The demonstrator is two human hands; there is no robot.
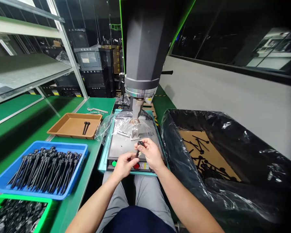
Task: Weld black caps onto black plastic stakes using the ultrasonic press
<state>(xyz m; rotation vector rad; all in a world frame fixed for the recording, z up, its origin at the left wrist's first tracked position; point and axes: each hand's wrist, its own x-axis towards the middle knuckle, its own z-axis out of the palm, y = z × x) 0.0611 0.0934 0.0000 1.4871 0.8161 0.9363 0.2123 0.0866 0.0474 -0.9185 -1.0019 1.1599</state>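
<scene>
Dark blue clothing fills the bottom centre. Around it, likely for easy reach, are a black-lined bin at right, a grey machine at upper centre and a blue tray at left. Mid-frame, the right hand clamps its fingers on a black stemmed part near the head, the left hand lower down, seemingly steadying it.

stemmed part: black | machine head: dark grey, green edges | shallow tray: brown | parts tray: blue | trousers: grey

Light grey trousers and a dark navy top are worn, with bare forearms and fingers.
</scene>
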